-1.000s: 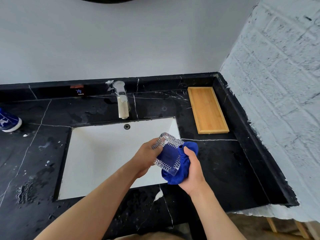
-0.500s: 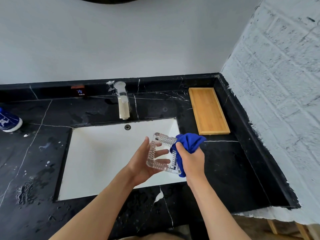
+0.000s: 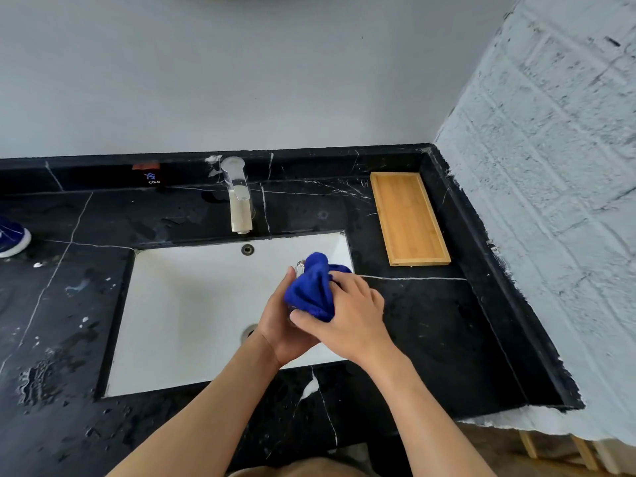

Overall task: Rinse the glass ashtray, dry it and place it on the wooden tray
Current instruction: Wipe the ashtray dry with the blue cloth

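Over the right side of the white sink (image 3: 179,304), my left hand (image 3: 278,325) holds the glass ashtray (image 3: 300,266). Only a small corner of the glass shows above a blue cloth (image 3: 311,287) that covers the rest. My right hand (image 3: 347,315) presses that cloth onto the ashtray from the right, fingers wrapped over it. The wooden tray (image 3: 407,218) lies bare on the black counter at the back right, beside the brick wall.
A metal faucet (image 3: 239,197) stands behind the sink. The black marble counter (image 3: 430,332) has water drops and puddles on its left part. A blue and white object (image 3: 12,237) sits at the far left edge. A white brick wall (image 3: 550,201) bounds the right side.
The ashtray was in plain sight with the cloth at its right edge. Now my right hand has brought the cloth over the top of it, hiding nearly all the glass.
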